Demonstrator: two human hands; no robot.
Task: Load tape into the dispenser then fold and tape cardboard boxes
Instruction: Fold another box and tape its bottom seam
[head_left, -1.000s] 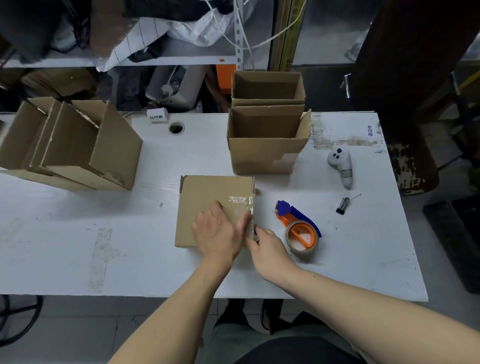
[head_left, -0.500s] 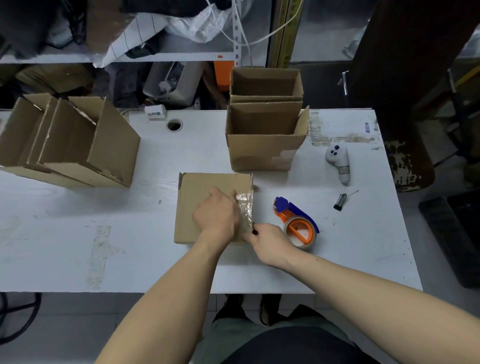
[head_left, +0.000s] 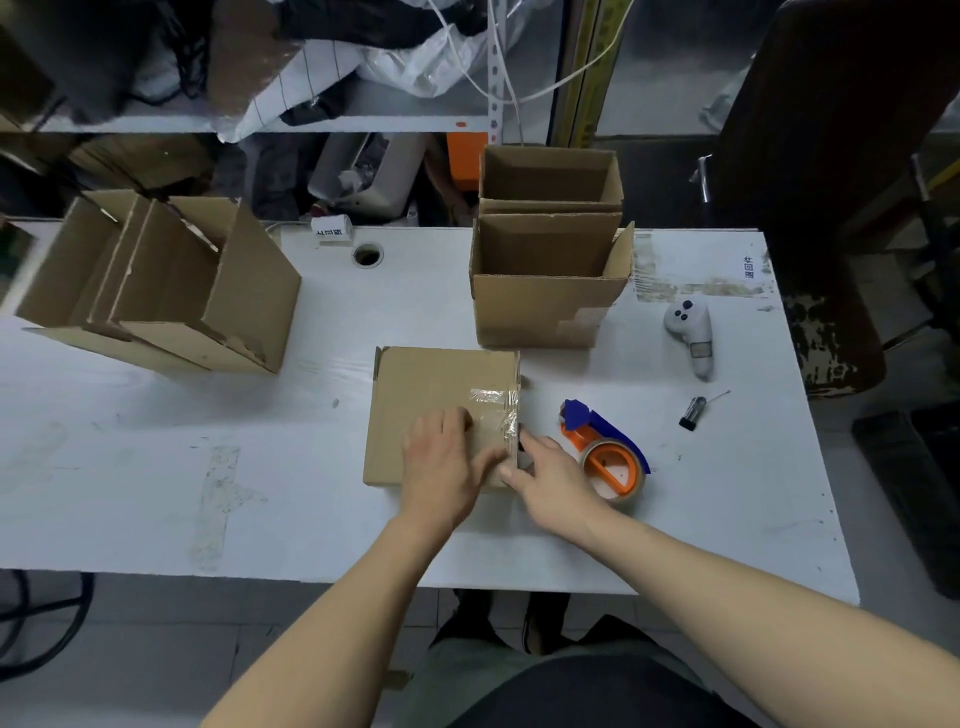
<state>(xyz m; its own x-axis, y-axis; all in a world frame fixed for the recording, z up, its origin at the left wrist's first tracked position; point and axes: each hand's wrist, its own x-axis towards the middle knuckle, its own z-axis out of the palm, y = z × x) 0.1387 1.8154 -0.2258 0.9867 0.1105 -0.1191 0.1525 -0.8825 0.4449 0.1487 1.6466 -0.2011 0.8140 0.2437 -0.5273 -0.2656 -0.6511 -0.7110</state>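
A: Across the middle of the frame, what takes up the most room?

B: The white table (head_left: 156, 467), running edge to edge. At its upper left lies a stack of opened cardboard boxes (head_left: 161, 291) tipped on their sides. Top centre, an open box (head_left: 545, 296) stands upright with its flaps raised, and a second open box (head_left: 550, 176) sits just behind it.

A: And the box being worked on?

B: The flat closed box (head_left: 436, 395) lies at the centre of the table, near the front edge. A strip of clear tape (head_left: 498, 410) crosses its upper right part and wrinkles down along the right edge.

A: Where are the hands?

B: The left hand (head_left: 447, 467) rests palm-down on the lower right part of that box, fingers fairly straight and thumb stretched toward the right edge, pressing rather than gripping. The right hand (head_left: 550, 473) is against the box's right side, fingers extended up along the taped edge, relaxed and grasping nothing.

A: The dispenser?

B: The orange and blue tape dispenser (head_left: 608, 452) lies on the table just right of the right hand, a roll loaded in it. Further right is a white handheld controller (head_left: 691, 332), and below that a small black tool (head_left: 693, 411).
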